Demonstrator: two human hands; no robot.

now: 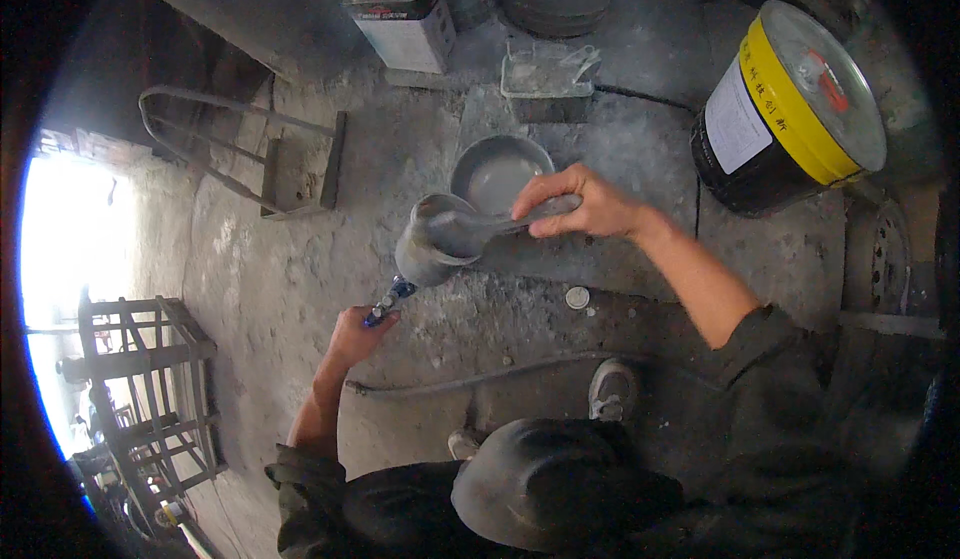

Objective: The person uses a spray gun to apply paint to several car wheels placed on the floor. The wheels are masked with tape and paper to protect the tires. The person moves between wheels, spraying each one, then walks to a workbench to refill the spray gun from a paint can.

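In front of me my left hand [362,335] is closed round the blue and silver handle of what looks like a spray gun [400,289]. A wide, round grey cup [425,261] sits on it, tilted, its mouth facing up. My right hand [590,202] grips a grey, coated ladle-like tool [497,223] by its handle. The tool's wide end lies over or inside the cup's mouth, and its exact shape is hard to make out. Just beyond the cup, a round grey basin [462,171] rests on the floor, partly hidden by my right hand and the tool.
A black and yellow drum [800,109] stands at right. At the back are a rectangular can [410,34] and a square open tub [545,84]. A metal frame with a tray [300,174] lies left. A hose [450,384] crosses before my feet; a small round lid [577,298] lies nearby.
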